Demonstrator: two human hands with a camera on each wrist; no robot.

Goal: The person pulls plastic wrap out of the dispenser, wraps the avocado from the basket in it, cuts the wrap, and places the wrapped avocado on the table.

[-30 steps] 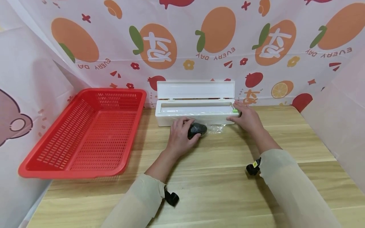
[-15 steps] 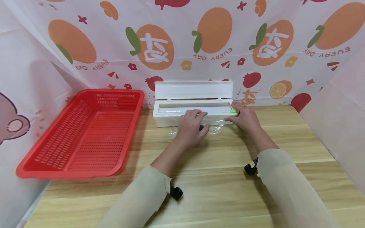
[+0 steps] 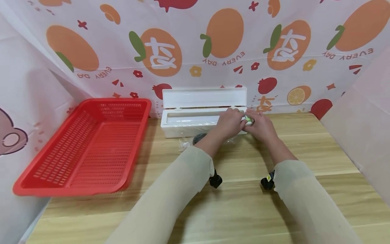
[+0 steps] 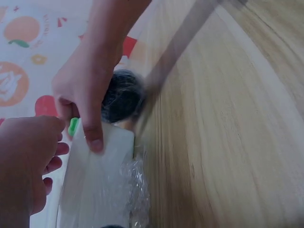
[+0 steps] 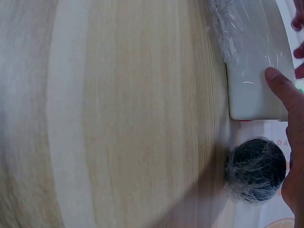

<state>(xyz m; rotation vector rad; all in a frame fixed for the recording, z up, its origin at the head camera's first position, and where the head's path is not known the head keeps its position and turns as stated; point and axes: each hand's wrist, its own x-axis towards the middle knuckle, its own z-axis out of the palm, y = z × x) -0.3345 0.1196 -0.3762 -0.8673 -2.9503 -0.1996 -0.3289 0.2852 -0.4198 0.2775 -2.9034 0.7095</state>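
Observation:
A long white cling film dispenser (image 3: pixel 198 128) lies at the back of the table with its lid (image 3: pixel 204 98) raised. My right hand (image 3: pixel 262 126) grips its right end, thumb pressed on the front wall. My left hand (image 3: pixel 230 123) is at the same end, its fingertips right at the small green slider (image 4: pixel 73 126); I cannot tell whether they pinch it. Clear film (image 5: pixel 228 35) stretches over the front and crumples at the base. A dark rounded thing (image 3: pixel 199 138) sits before the box, partly behind my left forearm. Another dark one, a film-wrapped ball shape (image 5: pixel 256 168), rests beside the right end.
To the left stands a large red perforated plastic basket (image 3: pixel 137 159). A fruit-printed cloth (image 3: pixel 195 51) hangs directly behind the dispenser. The wooden table (image 3: pixel 243 210) stretches out in front, and pale cloth walls close off both sides.
My left hand has let go of the dark rounded thing, leaving it before the dispenser, and moved right to the slider end. My right hand stays on that end.

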